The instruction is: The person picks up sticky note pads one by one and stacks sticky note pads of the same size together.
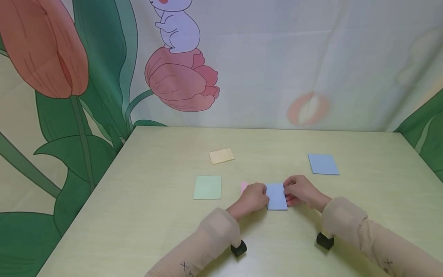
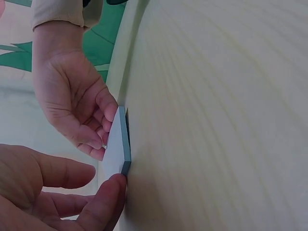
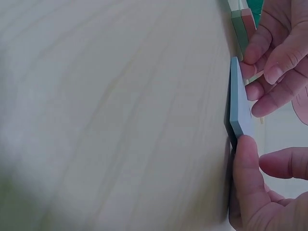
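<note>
A blue sticky note pad (image 1: 276, 197) lies between my two hands near the middle of the table, with a dark shadow under its near edge. My left hand (image 1: 253, 197) holds its left edge with curled fingers. At the opposite edge, the fingers of my right hand (image 1: 302, 191) hold it too. The left wrist view shows the pad's side (image 2: 125, 139) with a fingertip at each end. A pink pad (image 1: 243, 186) peeks out behind my left hand, which hides most of it.
To the left lies a green sticky note pad (image 1: 207, 187). Farther back is a smaller cream pad (image 1: 221, 156). A second blue pad (image 1: 323, 164) sits at the back right. Behind the table (image 1: 138, 215) hangs a cloth (image 1: 256, 77) printed with flowers and a rabbit.
</note>
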`<action>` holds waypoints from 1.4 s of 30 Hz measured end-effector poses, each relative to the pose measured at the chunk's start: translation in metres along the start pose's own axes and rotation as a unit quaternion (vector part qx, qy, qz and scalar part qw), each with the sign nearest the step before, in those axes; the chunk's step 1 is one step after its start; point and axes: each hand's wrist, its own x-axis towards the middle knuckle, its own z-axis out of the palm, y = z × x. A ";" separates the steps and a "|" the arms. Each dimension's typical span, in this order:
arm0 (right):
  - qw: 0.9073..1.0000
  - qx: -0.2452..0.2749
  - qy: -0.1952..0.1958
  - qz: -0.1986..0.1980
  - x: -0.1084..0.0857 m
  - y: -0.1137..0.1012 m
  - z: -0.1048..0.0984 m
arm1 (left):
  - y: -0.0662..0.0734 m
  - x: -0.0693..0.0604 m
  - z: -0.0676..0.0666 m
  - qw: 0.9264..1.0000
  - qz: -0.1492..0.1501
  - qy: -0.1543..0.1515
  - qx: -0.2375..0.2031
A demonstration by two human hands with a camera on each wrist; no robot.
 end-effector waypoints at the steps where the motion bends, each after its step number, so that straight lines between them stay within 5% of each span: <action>1: 1.000 -0.001 0.000 0.001 -0.001 0.000 0.000 | 0.000 0.000 0.000 1.000 0.001 0.000 0.000; 19: 0.998 -0.054 -0.017 -0.021 -0.005 0.001 -0.003 | 0.000 -0.006 -0.007 0.998 0.041 0.006 0.039; 27: 0.997 -0.062 -0.020 -0.047 -0.007 0.002 -0.021 | 0.002 -0.006 -0.009 0.994 0.079 0.029 0.069; 42: 0.998 -0.048 0.009 -0.031 -0.008 0.007 -0.053 | 0.015 -0.005 -0.010 0.989 0.115 0.059 0.070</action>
